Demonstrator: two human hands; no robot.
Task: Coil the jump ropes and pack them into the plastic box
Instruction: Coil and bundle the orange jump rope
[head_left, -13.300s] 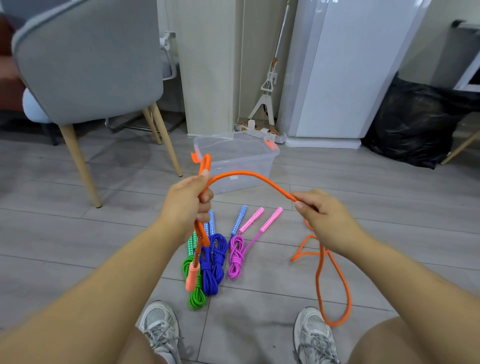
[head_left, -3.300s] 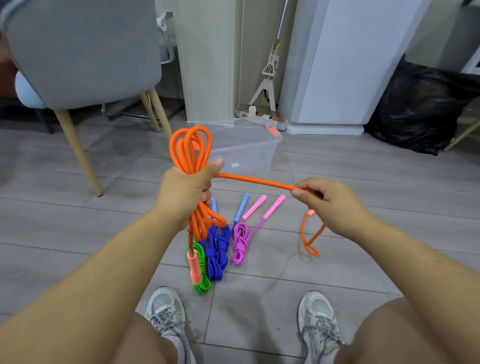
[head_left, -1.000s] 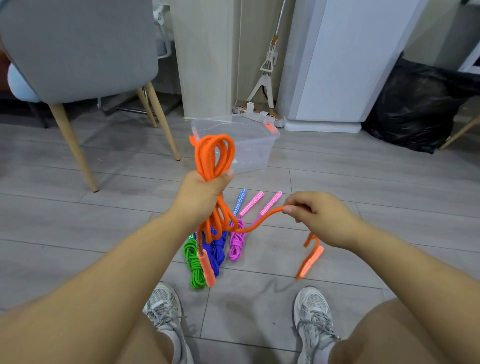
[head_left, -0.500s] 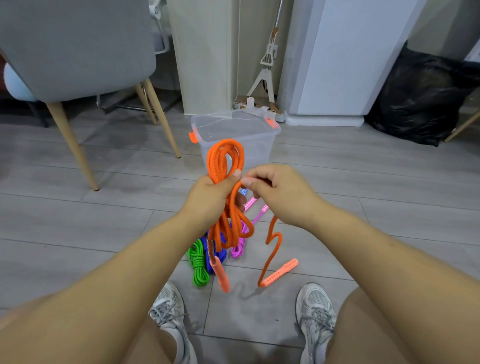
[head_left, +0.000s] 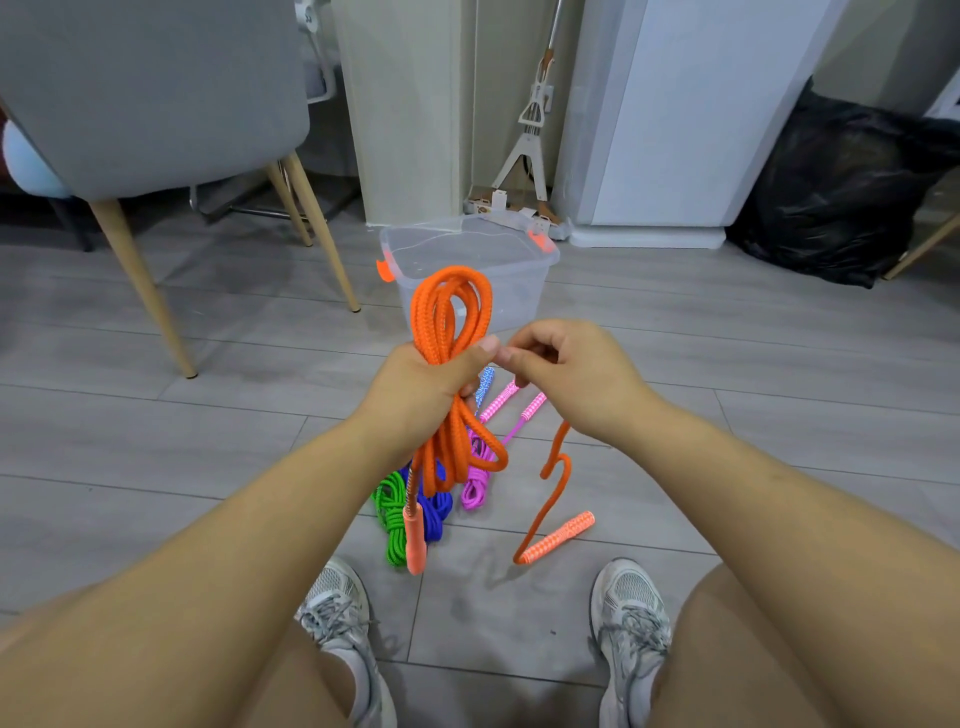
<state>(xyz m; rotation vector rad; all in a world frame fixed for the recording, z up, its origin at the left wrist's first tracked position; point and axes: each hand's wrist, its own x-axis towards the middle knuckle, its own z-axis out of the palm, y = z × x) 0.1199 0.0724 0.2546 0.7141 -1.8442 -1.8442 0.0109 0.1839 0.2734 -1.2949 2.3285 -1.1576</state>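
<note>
My left hand (head_left: 421, 384) grips an orange jump rope (head_left: 448, 312) folded into several loops that stick up above the fist and hang below it. One orange handle (head_left: 415, 538) dangles under the loops. My right hand (head_left: 566, 371) pinches the rope's free tail right beside my left thumb; the tail drops to the second orange handle (head_left: 558, 537) near the floor. Behind the loops stands the clear plastic box (head_left: 511, 260) with orange clips, open. On the floor lie coiled green (head_left: 392, 512), blue (head_left: 434, 512) and pink (head_left: 475, 486) ropes.
A grey chair (head_left: 156, 93) with wooden legs stands at the left. A mop (head_left: 530, 135) leans by a white cabinet (head_left: 685, 114) behind the box. A black bag (head_left: 841, 192) sits at the right. My two shoes (head_left: 332, 608) rest on the grey floor.
My right hand has come in from the right to meet my left hand, laying more rope on the bundle. The free tail has shortened and its handle hangs lower near the floor.
</note>
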